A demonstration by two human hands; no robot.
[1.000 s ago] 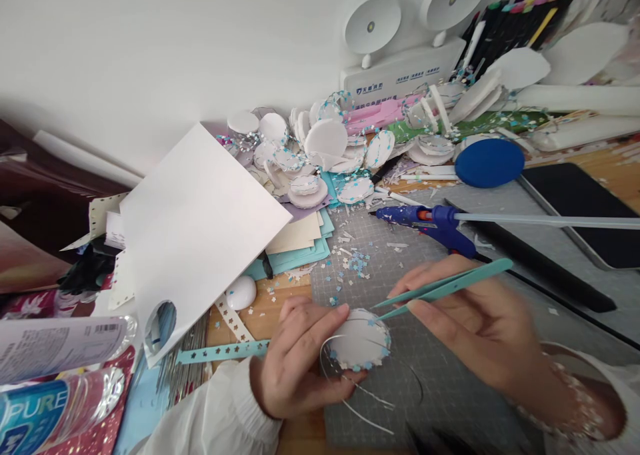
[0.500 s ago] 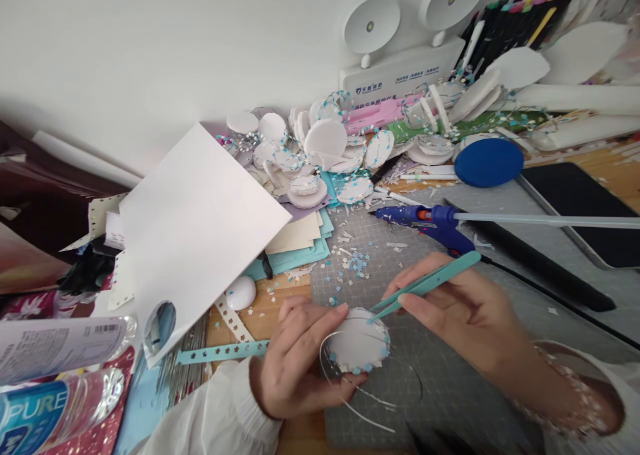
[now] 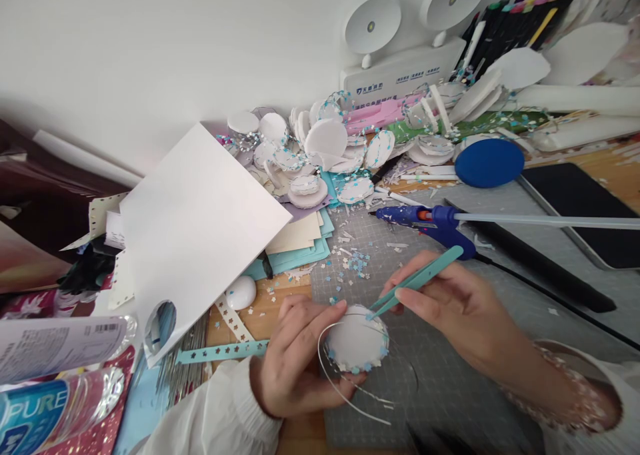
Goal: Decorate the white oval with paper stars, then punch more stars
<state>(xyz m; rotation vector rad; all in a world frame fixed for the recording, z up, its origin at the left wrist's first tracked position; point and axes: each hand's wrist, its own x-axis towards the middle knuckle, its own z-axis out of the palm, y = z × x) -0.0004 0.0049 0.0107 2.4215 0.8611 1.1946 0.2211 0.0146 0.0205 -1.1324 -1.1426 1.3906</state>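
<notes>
Between the thumb and fingers of my left hand (image 3: 303,355) a white foam disc (image 3: 354,342) is gripped by its left side. Small blue and white paper flowers sit along the disc's rim, and a thin white wire (image 3: 325,375) loops out around it. Teal tweezers (image 3: 423,278) are pinched in my right hand (image 3: 450,308), their tips at the disc's upper right rim by a blue flower. Loose tiny paper flowers (image 3: 357,263) lie on the grey cutting mat (image 3: 380,402) beyond the disc.
A blue glue gun (image 3: 430,222) with a long glue stick lies behind my right hand, beside a phone (image 3: 585,208). Decorated white discs (image 3: 325,142) are heaped along the wall. A white board (image 3: 200,222) leans at the left, near a water bottle (image 3: 55,402).
My right hand and the tweezers have shifted slightly left, with the tweezers' rear end lower. The disc has turned a little in my left hand, and the wire has moved with it.
</notes>
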